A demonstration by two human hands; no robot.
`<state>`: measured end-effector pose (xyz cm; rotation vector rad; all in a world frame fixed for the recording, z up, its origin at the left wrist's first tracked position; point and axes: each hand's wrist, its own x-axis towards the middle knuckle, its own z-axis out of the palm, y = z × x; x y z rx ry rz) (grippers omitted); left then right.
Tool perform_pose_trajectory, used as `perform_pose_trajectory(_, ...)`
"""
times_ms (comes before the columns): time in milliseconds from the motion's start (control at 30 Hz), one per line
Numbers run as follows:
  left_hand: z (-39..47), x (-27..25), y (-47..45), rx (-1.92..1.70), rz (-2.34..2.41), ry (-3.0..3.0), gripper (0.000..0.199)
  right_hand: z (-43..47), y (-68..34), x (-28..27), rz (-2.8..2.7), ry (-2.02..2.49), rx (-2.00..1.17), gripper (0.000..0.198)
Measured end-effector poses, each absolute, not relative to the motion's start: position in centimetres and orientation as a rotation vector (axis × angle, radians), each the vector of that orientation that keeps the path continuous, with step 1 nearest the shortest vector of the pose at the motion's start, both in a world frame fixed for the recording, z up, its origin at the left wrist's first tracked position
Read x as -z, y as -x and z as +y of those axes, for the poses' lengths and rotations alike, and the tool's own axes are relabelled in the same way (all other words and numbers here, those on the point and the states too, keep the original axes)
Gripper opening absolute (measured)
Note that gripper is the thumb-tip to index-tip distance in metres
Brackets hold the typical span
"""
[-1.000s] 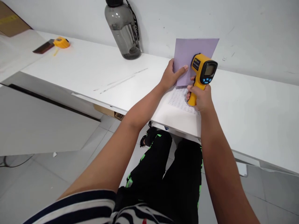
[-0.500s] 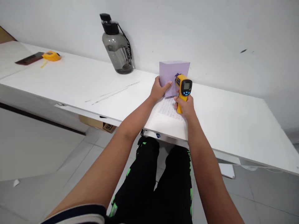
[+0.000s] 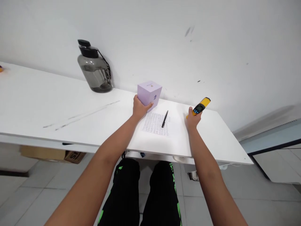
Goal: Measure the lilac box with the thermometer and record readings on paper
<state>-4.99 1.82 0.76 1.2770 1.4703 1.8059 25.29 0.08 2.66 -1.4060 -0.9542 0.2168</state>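
My left hand (image 3: 140, 108) is closed around the lower part of a light purple box (image 3: 148, 91), with the thumb across its front. The box has a small dark purple mark on its front and small print on top. Off to the right, my right hand (image 3: 193, 120) grips a yellow and black infrared thermometer (image 3: 201, 106) by its handle. Its small screen and blue buttons face up, and its nose points toward the wall. Between my hands lies a sheet of paper (image 3: 151, 124) covered in writing, with a black pen (image 3: 165, 119) resting on it.
A large grey see-through water bottle (image 3: 95, 73) with a black lid stands at the back against the white wall (image 3: 150, 40). The white table (image 3: 70, 106) ends at a right edge. Beneath it is a cardboard box (image 3: 47, 153).
My right hand has carried the thermometer away from the box to the right, uncovering the pen. The purple box has turned so its top shows. My view has shifted right.
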Motion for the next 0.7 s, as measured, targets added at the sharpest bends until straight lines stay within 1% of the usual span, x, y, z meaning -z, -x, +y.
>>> perform_pose_trajectory(167, 1.6, -1.1, 5.0, -1.733, 1.556, -1.318, 0.100, 1.0, -25.4, -1.5, -0.995, 1.312, -0.378, 0.042)
perform_pose_trajectory(300, 1.4, -1.5, 5.0, -1.736, 1.657, -1.299, 0.099, 1.5, -25.8, -1.2, -0.978, 1.280, -0.416, 0.044)
perform_pose_trajectory(433, 1.3, -1.6, 4.9, -1.761, 1.714, -1.284, 0.097, 1.5, -25.9, -1.3, -0.980, 1.336, -0.422, 0.044)
perform_pose_trajectory(600, 1.3, -1.7, 5.0, -1.780, 1.730, -1.276, 0.102, 1.3, -25.8, -1.5, -1.091, 1.431, -0.493, 0.044)
perform_pose_trajectory(667, 1.3, -1.7, 5.0, -1.774, 1.742, -1.279, 0.104, 1.5, -25.9, -1.3, -1.109, 1.448, -0.515, 0.047)
perform_pose_trajectory(700, 1.3, -1.7, 5.0, -1.770, 1.749, -1.282, 0.104, 1.7, -25.9, -1.1, -1.119, 1.451, -0.522, 0.053)
